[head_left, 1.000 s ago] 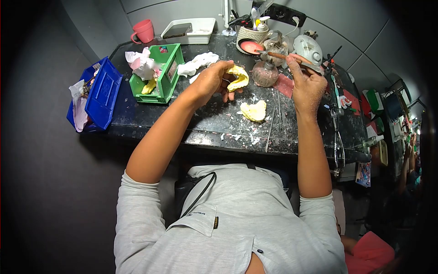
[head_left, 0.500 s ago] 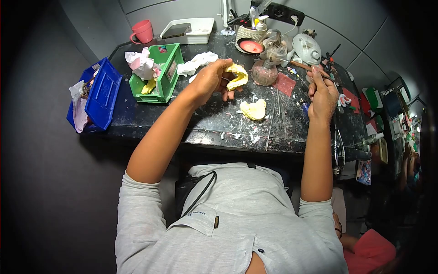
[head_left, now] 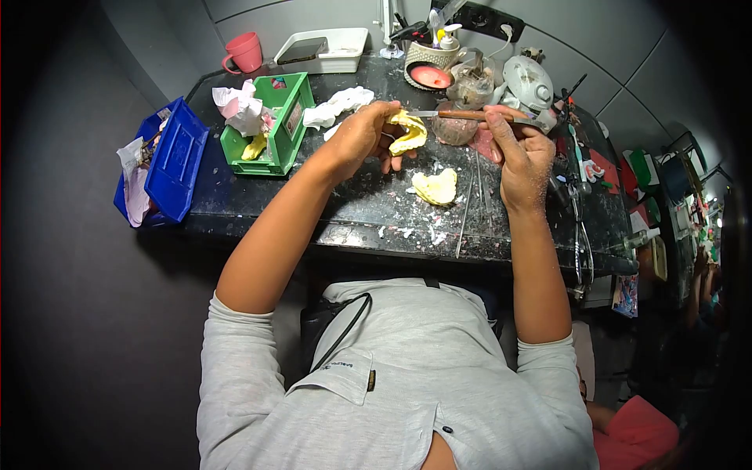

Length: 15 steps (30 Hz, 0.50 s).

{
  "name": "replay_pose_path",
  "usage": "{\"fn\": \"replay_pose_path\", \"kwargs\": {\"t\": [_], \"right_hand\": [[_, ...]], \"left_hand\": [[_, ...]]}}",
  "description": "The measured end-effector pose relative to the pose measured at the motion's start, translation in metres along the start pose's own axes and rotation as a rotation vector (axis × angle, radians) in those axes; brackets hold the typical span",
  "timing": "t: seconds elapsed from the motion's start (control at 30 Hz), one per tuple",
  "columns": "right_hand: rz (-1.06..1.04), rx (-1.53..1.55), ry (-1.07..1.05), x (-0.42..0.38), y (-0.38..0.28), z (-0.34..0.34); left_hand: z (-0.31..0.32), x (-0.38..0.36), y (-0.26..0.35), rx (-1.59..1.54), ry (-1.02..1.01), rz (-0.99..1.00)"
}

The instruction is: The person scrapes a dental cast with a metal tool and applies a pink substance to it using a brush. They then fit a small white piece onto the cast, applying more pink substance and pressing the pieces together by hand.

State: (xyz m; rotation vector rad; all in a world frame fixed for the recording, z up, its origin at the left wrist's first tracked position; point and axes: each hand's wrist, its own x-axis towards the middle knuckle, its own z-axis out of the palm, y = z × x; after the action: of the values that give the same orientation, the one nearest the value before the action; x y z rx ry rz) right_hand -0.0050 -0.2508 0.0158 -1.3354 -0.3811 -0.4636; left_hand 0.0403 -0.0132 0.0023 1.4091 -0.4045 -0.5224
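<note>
We note left hand fingers clamped on a yellow dental cast; right hand fingers grip a wooden-handled knife, blade touching it.

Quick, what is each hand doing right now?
Left hand: closed, holding the yellow dental cast up above the bench.
Right hand: closed, holding the wooden-handled tool, whose metal tip points at the cast.

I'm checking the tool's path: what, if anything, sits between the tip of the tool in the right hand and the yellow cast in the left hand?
Nothing visible: only open air separates the tool tip in the right hand from the yellow cast in the left hand.
</note>
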Motion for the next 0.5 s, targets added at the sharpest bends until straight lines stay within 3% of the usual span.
{"fn": "replay_pose_path", "kwargs": {"t": [0.5], "right_hand": [[0.015,-0.015,0.009,-0.0015,0.0017,0.0004]], "left_hand": [[-0.0014,0.0021,-0.0024,-0.004,0.000,-0.003]]}}
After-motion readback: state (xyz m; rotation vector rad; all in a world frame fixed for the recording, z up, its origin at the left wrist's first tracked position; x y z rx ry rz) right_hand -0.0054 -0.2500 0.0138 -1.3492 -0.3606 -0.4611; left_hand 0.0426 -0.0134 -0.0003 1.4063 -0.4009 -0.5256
